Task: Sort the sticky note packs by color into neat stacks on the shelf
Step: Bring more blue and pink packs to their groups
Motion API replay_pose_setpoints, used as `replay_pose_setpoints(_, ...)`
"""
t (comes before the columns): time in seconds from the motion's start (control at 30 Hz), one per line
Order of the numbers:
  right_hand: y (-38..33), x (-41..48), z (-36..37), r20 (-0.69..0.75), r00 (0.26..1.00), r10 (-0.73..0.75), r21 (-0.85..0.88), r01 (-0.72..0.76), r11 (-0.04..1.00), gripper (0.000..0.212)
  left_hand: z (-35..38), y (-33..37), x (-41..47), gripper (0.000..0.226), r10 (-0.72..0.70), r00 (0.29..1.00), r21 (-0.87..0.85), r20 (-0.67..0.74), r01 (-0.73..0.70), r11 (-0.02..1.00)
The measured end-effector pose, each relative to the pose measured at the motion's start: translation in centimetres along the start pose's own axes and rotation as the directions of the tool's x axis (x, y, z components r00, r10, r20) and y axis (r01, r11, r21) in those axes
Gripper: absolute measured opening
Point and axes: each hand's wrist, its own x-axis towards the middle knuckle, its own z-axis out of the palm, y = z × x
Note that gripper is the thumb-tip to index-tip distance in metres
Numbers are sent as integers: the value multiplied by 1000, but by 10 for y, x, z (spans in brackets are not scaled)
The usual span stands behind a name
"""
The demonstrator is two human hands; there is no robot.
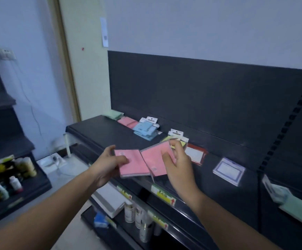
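My left hand (108, 164) grips a pink sticky note pack (132, 164) above the front edge of the dark shelf (99, 131). My right hand (178, 162) pinches a second pink pack (154, 156), tilted, right beside the first. Along the back of the shelf lie a green stack (113, 114), a pink stack (127, 121), a loose blue pile (144, 129) with white hang tabs, and yellow packs (178, 139) partly hidden behind my right hand.
A red-bordered label pack (196, 155) and a blue-bordered label pack (228, 171) lie to the right on the shelf. Lower shelves hold bottles (130, 212) and a white box (108, 199). Another rack with bottles (14, 183) stands at the left. Greenish packs (298, 208) sit at far right.
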Motion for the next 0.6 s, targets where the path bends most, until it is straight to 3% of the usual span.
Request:
replay_pose_setpoints(0.07, 1, 7, 23, 0, 1000, 22, -24, -22, 999, 24, -21, 3, 13, 51, -8, 1000, 6, -16, 8, 1000)
replay_pose_setpoints(0.27, 22, 49, 63, -33, 995, 95, -32, -96, 995, 32, -55, 2, 67, 24, 36, 993, 16, -112, -35, 999)
replay_pose_setpoints(0.47, 65, 122, 103, -39, 986, 161, -1, -161, 987, 47, -70, 6, 146, 28, -34, 968, -15, -250, 31, 999)
replay_pose_setpoints(0.6, 85, 180, 127, -73, 979, 189, 18, -188, 982, 44, -78, 27, 199, 22, -53, 957, -10, -283, 53, 999)
